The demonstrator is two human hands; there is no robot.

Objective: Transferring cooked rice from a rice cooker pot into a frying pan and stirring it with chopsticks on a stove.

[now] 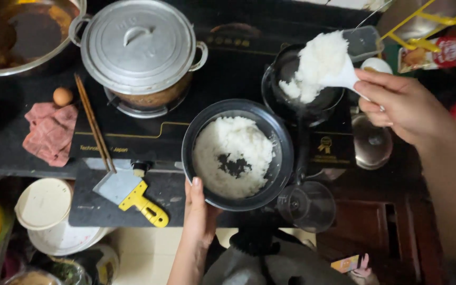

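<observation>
My left hand (199, 211) grips the near rim of a black rice-cooker pot (283, 158), which holds white cooked rice (233, 153) with a bare dark patch near its middle. My right hand (397, 103) holds a white rice paddle (347, 76) heaped with a big clump of rice (317, 60). The paddle hangs over a small black pan (275, 76) behind the pot, where a little rice lies at the pan's left side.
A lidded aluminium pot (138, 47) sits on the dark stove top (228, 68). Left of it lie chopsticks (93, 124), an egg (63, 96) and a pink cloth (51, 132). A yellow-handled scraper (130, 195), a glass lid (307, 206) and white tubs (43, 203) lie nearer.
</observation>
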